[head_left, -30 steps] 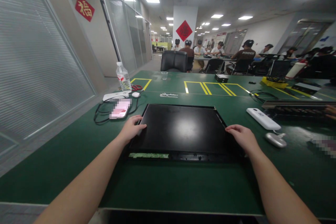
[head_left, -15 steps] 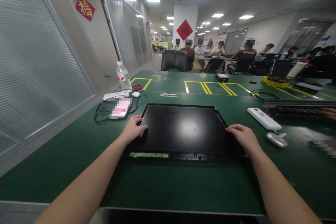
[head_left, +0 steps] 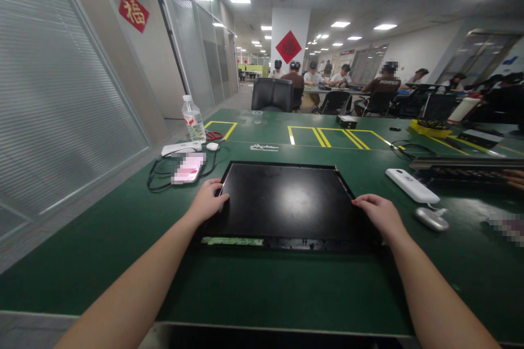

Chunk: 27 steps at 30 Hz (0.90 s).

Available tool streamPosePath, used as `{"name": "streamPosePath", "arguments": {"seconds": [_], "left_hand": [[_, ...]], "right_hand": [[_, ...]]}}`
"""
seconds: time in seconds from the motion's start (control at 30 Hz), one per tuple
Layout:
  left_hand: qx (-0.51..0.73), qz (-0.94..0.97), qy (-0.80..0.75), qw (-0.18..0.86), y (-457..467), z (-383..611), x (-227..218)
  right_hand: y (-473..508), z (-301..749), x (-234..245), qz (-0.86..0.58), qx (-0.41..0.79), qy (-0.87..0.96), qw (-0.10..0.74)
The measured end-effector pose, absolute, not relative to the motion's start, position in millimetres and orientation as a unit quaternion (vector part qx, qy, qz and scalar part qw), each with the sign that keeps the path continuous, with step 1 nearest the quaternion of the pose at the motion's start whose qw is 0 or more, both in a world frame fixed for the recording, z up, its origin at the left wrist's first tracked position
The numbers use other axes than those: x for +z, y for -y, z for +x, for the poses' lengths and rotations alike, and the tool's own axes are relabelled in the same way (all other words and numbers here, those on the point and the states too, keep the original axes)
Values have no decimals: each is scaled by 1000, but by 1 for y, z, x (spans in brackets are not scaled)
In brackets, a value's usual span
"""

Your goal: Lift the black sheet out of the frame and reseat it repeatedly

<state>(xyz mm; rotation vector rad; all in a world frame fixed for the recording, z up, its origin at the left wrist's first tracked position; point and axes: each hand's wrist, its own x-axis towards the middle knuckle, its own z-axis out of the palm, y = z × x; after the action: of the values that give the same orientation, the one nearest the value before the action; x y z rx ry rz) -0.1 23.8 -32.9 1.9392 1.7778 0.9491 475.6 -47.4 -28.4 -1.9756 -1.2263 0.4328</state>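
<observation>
A black display panel (head_left: 282,202) lies face up in a dark frame on the green table in front of me. Along its near edge shows a green circuit board strip (head_left: 232,241). My left hand (head_left: 208,199) grips the panel's left edge, thumb on top and fingers curled over the side. On the opposite edge, my right hand (head_left: 380,211) pinches the rim between thumb and fingers. The fingertips under both edges are partly hidden.
Left of the panel are a pink-screened phone (head_left: 189,168), black cable, a white power bank (head_left: 181,148) and a water bottle (head_left: 194,120). To the right lie another white power bank (head_left: 411,185) and a silver mouse-shaped object (head_left: 432,218). Behind sits a caliper-like tool (head_left: 264,148).
</observation>
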Motion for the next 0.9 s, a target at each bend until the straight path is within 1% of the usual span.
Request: {"name": "streamPosePath", "arguments": {"seconds": [0.13,0.43,0.73,0.9], "left_hand": [[321,687,-631,164,-24,-1,-32],[315,691,-631,156,-24,-1,-30],[301,701,-629,150,-22,0,-28],[277,733,-607,130,-13,3,-22]], "right_hand": [[48,474,-27,-779,175,477,368],[47,474,-29,-774,165,478,381],[50,470,-24,-782,178,470,369],[51,469,-23,-781,161,486,358]]}}
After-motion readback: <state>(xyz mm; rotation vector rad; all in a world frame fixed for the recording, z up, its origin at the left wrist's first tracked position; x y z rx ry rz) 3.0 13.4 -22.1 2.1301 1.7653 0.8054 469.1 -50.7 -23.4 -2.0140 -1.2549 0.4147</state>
